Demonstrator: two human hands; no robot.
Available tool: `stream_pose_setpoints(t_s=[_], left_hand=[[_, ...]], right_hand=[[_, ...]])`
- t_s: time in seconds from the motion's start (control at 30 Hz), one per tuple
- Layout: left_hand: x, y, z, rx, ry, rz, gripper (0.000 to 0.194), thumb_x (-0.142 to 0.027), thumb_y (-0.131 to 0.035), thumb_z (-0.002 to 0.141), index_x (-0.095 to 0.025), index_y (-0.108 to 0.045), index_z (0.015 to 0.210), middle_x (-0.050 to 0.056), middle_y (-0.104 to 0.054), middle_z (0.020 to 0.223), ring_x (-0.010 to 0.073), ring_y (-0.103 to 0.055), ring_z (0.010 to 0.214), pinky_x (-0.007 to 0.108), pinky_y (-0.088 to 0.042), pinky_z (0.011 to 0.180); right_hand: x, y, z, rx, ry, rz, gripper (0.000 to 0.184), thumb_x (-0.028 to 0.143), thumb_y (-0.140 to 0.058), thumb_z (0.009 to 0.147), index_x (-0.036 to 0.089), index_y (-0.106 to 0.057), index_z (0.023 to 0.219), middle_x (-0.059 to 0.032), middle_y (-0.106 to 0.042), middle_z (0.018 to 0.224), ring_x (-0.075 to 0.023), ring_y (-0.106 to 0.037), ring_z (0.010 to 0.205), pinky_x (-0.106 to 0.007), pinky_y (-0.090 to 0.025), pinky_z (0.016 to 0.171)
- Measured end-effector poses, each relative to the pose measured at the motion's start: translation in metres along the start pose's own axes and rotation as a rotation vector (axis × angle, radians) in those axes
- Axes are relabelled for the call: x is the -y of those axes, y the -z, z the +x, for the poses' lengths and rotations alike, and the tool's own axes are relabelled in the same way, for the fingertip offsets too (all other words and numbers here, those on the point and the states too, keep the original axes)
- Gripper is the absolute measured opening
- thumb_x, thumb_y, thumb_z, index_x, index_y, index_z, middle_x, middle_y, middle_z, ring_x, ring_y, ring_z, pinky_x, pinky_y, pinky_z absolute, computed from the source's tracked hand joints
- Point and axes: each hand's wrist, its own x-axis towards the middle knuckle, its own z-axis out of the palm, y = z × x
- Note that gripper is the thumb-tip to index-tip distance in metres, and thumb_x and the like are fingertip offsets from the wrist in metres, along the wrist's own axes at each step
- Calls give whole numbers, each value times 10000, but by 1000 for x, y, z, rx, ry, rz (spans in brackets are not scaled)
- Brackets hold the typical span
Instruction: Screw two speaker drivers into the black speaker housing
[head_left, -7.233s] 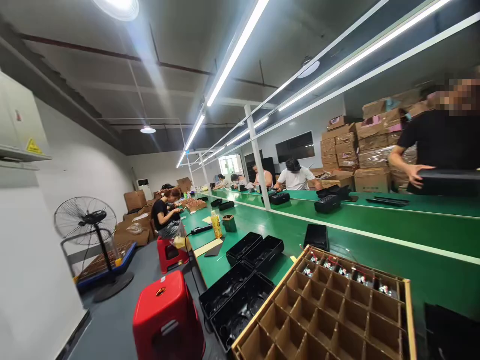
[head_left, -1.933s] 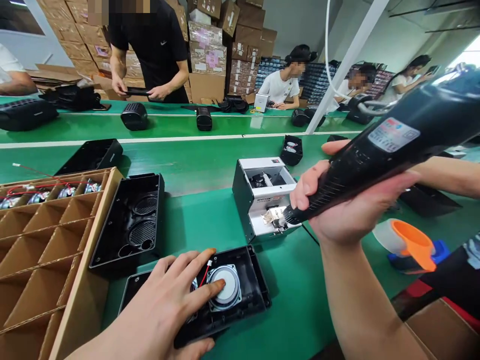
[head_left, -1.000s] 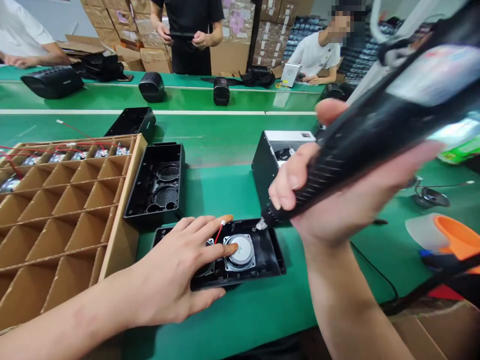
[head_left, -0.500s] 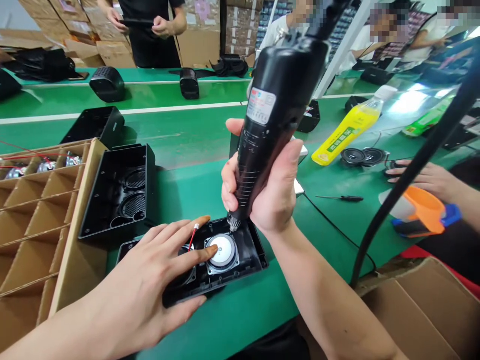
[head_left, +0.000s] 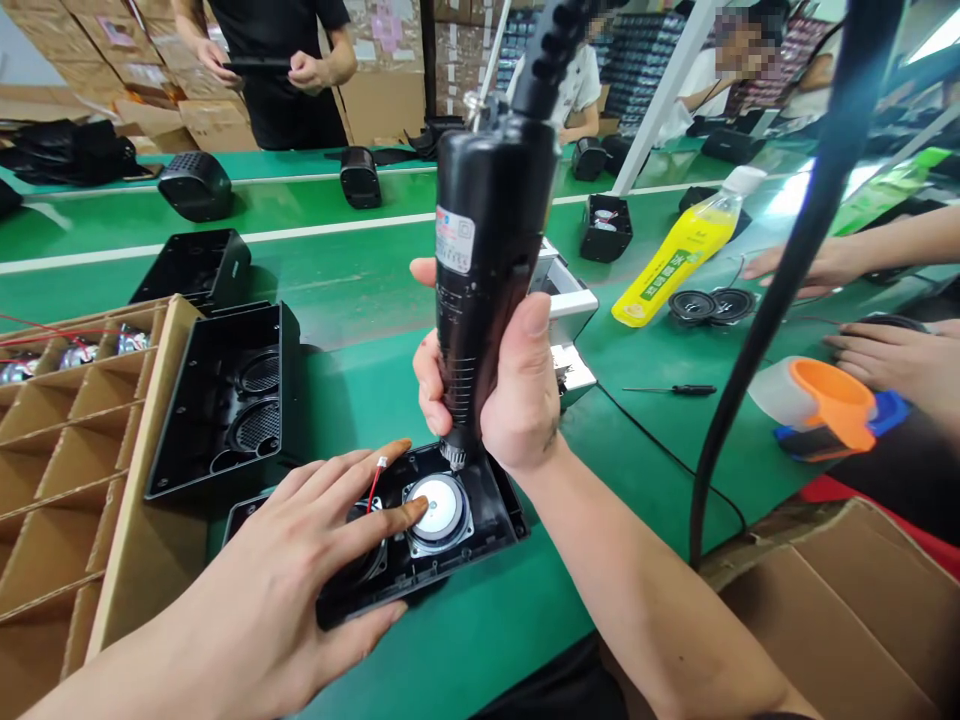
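Note:
My right hand [head_left: 510, 400] grips a black electric screwdriver [head_left: 484, 250] held upright, its tip down at the far corner of a silver round speaker driver [head_left: 439, 508]. That driver sits in an open black plastic housing [head_left: 495, 500] on the green bench [head_left: 390, 300]. My left hand [head_left: 300, 580] lies flat over the housing's left half, with fingertips pressing on the driver. A thin red wire with a white plug [head_left: 375, 475] sticks up between my fingers.
An empty black housing [head_left: 225, 400] and a cardboard divider tray [head_left: 67, 470] lie at left. A white screw feeder [head_left: 570, 320] stands behind the tool. A yellow bottle [head_left: 675, 260], loose speakers [head_left: 709, 305], a tape dispenser [head_left: 832, 405] and another person's hands [head_left: 885, 355] are at right.
The screwdriver swung from pointing at the screw feeder to standing upright over the housing. Its tip came down at the driver's corner. My left hand stayed pressed on the driver.

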Motion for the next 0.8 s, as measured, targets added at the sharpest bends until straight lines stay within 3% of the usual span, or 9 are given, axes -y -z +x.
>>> stream_pose_setpoints(t_s=[0.07,0.27,0.57,0.8], left_hand=[[-2,-1,0,-22,26,-13,546,-454,-692,907,-373,-611,1441,72,-426,1643,380,-539,1376,590,-575,1008],[-11,-1,2,-67,107,-56,488,-371,-667,874,-383,-664,1361,25,-504,1575,350,-531,1363,555,-529,1049],[-14,-2,4,-100,142,-26,515,-344,-692,800,-376,-706,1314,39,-589,1489,357,-563,1313,525,-536,1014],[-17,-8,3,-143,145,-8,551,-320,-688,752,-347,-715,1302,51,-616,1464,366,-562,1314,512,-532,1037]], right_hand=[[-2,0,-2,25,2,5,608,764,-405,1017,245,-563,1292,41,-561,688,-110,-508,457,-233,-391,411],[-5,-1,-8,116,11,58,493,681,-447,1047,198,-522,984,17,-555,710,-89,-511,483,-216,-392,443],[-12,3,-13,174,-21,123,539,676,-452,1049,159,-594,1101,4,-548,707,-88,-485,496,-214,-385,461],[-19,1,-15,196,-17,64,516,692,-482,1018,186,-577,1036,13,-539,676,-124,-518,508,-250,-425,480]])
